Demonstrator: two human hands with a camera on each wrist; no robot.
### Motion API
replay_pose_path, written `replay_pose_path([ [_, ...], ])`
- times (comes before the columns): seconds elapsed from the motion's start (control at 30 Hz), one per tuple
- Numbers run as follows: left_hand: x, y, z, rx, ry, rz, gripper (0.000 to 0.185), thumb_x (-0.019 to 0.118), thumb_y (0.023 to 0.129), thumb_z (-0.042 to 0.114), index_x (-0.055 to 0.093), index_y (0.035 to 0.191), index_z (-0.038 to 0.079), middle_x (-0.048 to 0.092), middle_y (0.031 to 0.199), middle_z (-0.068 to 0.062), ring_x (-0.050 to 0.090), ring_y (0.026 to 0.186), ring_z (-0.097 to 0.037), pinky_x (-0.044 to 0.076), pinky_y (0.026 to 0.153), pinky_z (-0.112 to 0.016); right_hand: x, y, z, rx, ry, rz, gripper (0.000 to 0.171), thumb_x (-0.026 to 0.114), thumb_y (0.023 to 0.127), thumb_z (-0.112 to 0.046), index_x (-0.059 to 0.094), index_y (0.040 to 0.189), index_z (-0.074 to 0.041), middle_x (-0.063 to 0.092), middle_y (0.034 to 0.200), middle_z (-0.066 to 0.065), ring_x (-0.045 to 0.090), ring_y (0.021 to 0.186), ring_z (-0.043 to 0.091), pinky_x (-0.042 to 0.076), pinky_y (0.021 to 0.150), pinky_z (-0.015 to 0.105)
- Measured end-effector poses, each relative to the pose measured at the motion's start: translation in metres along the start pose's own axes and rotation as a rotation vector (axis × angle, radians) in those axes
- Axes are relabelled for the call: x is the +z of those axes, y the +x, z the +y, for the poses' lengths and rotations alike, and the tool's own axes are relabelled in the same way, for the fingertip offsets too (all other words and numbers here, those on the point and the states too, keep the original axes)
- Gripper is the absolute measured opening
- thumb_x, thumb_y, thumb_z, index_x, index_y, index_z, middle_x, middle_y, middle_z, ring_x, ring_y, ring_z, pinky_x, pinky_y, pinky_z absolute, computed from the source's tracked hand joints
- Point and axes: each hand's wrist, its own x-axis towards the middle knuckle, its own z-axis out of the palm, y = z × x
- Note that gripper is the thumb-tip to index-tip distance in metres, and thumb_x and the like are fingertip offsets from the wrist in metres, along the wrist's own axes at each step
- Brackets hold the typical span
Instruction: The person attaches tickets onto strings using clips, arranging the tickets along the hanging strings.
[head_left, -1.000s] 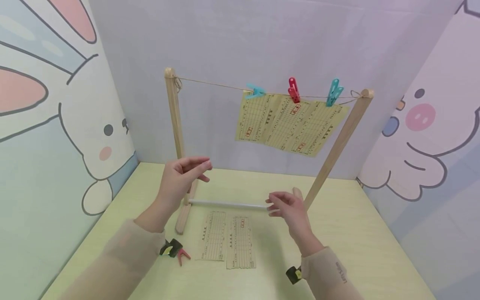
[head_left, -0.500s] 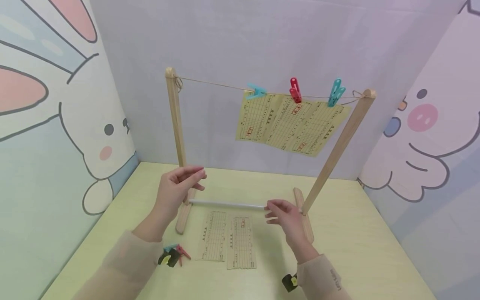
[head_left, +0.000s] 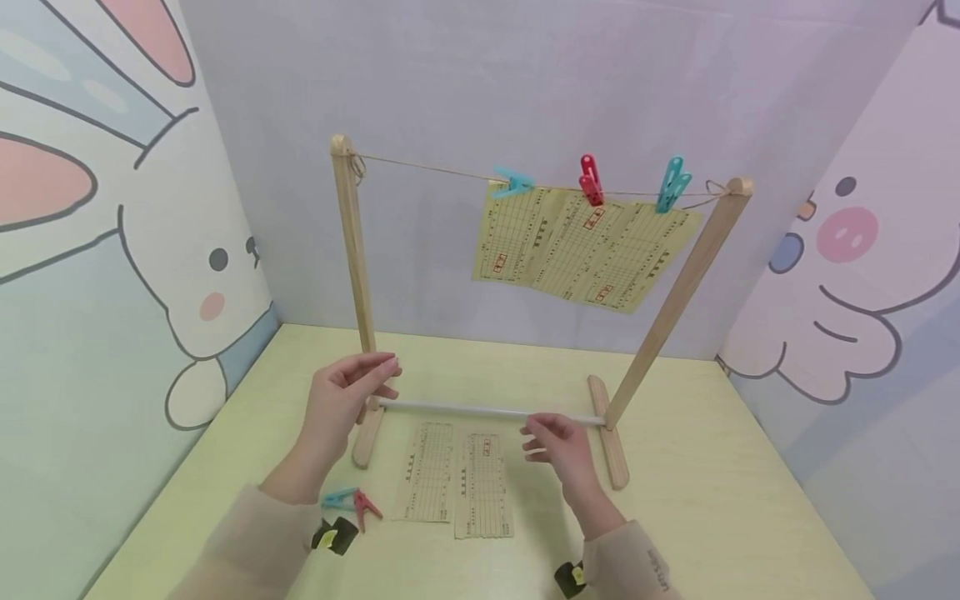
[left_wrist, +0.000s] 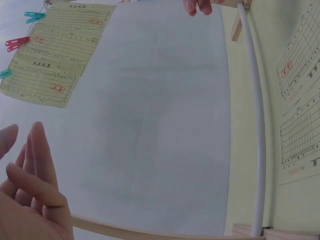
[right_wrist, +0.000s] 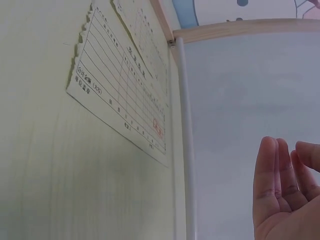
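My left hand hovers near the left post of a wooden rack, its fingers relaxed and holding nothing. Lower and to the right, my right hand is in the air with loose fingers, also without anything in it. Between them on the table lie two printed slips, a left slip and a right slip. A blue clothespin and a red clothespin rest by my left wrist. A yellow printed sheet hangs from the string, clipped by a light blue, a red and a teal clothespin.
The wooden rack has a left post, a right post and a white crossbar low across it. A thin string runs between the post tops. Walls with cartoon animals enclose the table.
Both hands have moved down and slightly left, toward me. The blue clothespin on the table has come into view from behind the left wrist. The hanging sheet has stayed in place.
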Motion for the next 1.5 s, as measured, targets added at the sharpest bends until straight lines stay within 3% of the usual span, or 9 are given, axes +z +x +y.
replay_pose_path([
  [0.63, -0.011, -0.014, -0.042, -0.163, -0.013, 0.050, 0.044, 0.070, 0.092, 0.035, 0.065, 0.126, 0.008, 0.075, 0.090, 0.018, 0.069, 0.074, -0.004, 0.032, 0.045, -0.017, 0.009, -0.008, 0.029, 0.051, -0.032, -0.011, 0.036, 0.067, 0.094, -0.019, 0.061, 0.120, 0.005, 0.072, 0.103, 0.012, 0.067, 0.075, 0.016, 0.059, 0.067, 0.027],
  [0.93, -0.016, -0.022, -0.070, -0.217, 0.015, 0.065, 0.045, 0.072, 0.091, 0.038, 0.065, 0.126, 0.011, 0.075, 0.095, 0.016, 0.070, 0.077, -0.005, 0.034, 0.045, -0.017, 0.014, -0.012, 0.042, 0.088, -0.109, 0.001, 0.041, 0.068, 0.094, -0.021, 0.060, 0.124, 0.007, 0.070, 0.111, 0.019, 0.068, 0.078, 0.018, 0.061, 0.071, 0.036],
  [1.1, -0.019, -0.026, -0.083, -0.257, 0.040, 0.071, 0.050, 0.070, 0.092, 0.038, 0.061, 0.131, 0.009, 0.075, 0.099, 0.014, 0.070, 0.078, -0.005, 0.034, 0.046, -0.016, 0.016, -0.014, 0.048, 0.105, -0.141, 0.005, 0.044, 0.069, 0.092, -0.023, 0.060, 0.124, 0.006, 0.068, 0.113, 0.019, 0.067, 0.079, 0.017, 0.060, 0.071, 0.034],
  [1.5, -0.027, -0.036, -0.110, -0.364, 0.091, 0.072, 0.055, 0.070, 0.091, 0.039, 0.058, 0.135, 0.009, 0.074, 0.115, -0.001, 0.070, 0.081, -0.005, 0.039, 0.055, -0.020, 0.019, -0.016, 0.060, 0.158, -0.155, -0.014, 0.049, 0.072, 0.089, -0.020, 0.058, 0.128, 0.005, 0.066, 0.118, 0.019, 0.067, 0.079, 0.017, 0.059, 0.073, 0.031],
])
